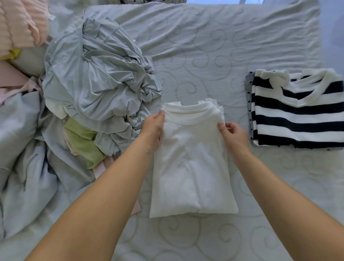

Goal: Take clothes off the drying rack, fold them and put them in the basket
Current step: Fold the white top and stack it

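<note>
**Bed contents, left to right: loose heap, top in your hands, folded stack**

- Far left corner: pink ribbed garment (20,22), bunched, a scrap of yellow cloth below it.
- Left edge: pale blue fabric (22,149), rumpled, running to the near side.
- Left of centre: grey-blue heap (96,74), crumpled and unfolded. A green garment (81,141) sticks out from under its near side, and the heap crowds right up to your left wrist.
- Far edge, centre: basket (145,1), only a strip of woven rim showing.
- Centre: white top (191,158), folded to a narrow rectangle, lying flat on the bed cover (204,55), collar away from you. Your left hand (153,126) pinches its left shoulder; your right hand (232,136) pinches its right shoulder between thumb and fingers.
- Right edge: striped jumper (297,111), folded, lying on a dotted grey garment (248,89), with bare cover between it and the white top.
</note>
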The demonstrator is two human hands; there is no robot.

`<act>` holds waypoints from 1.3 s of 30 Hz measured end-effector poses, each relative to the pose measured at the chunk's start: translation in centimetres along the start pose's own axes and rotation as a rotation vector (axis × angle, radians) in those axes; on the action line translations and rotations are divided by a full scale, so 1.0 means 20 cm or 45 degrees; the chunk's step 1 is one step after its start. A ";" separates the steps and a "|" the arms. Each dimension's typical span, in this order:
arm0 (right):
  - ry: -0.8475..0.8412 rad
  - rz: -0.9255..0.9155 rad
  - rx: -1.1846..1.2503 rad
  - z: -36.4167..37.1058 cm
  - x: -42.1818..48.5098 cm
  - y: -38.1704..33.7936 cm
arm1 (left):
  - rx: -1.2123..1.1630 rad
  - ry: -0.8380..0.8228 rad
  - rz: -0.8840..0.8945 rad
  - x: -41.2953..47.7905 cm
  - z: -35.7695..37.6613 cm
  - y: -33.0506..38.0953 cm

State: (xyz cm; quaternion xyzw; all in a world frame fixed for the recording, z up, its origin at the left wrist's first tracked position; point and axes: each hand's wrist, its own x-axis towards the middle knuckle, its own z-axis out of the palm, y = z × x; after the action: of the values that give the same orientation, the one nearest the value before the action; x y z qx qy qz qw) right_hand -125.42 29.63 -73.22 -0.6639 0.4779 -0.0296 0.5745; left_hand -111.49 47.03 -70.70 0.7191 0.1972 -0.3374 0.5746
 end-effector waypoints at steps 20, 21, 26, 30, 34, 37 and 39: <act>-0.160 -0.914 -1.461 0.08 -0.15 0.14 | 1.953 -0.054 1.061 -0.12 -0.03 -0.42; -0.305 -0.771 -1.522 0.09 -0.13 0.13 | 1.985 -0.090 0.933 -0.09 -0.03 -0.41; -0.095 -0.791 -1.180 0.05 -0.13 0.15 | 1.525 -0.074 0.984 -0.08 -0.08 -0.41; 0.147 -0.397 -0.946 -0.05 -0.25 0.21 | 0.940 0.095 0.669 -0.24 -0.16 -0.49; -0.078 -0.190 -0.788 -0.06 -0.33 0.26 | 0.671 0.081 0.350 -0.32 -0.17 -0.53; -0.116 -0.153 -0.567 -0.02 -0.33 0.24 | 0.517 0.052 0.314 -0.27 -0.14 -0.48; -0.108 -0.124 -0.338 0.00 -0.32 0.19 | 0.559 -0.026 0.453 -0.27 -0.13 -0.45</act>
State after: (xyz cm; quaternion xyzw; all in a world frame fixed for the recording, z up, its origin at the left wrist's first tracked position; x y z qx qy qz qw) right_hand -131.20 34.35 -72.95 -0.7571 0.4200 0.0341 0.4992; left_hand -120.61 52.35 -72.82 0.8462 -0.0157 -0.2732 0.4572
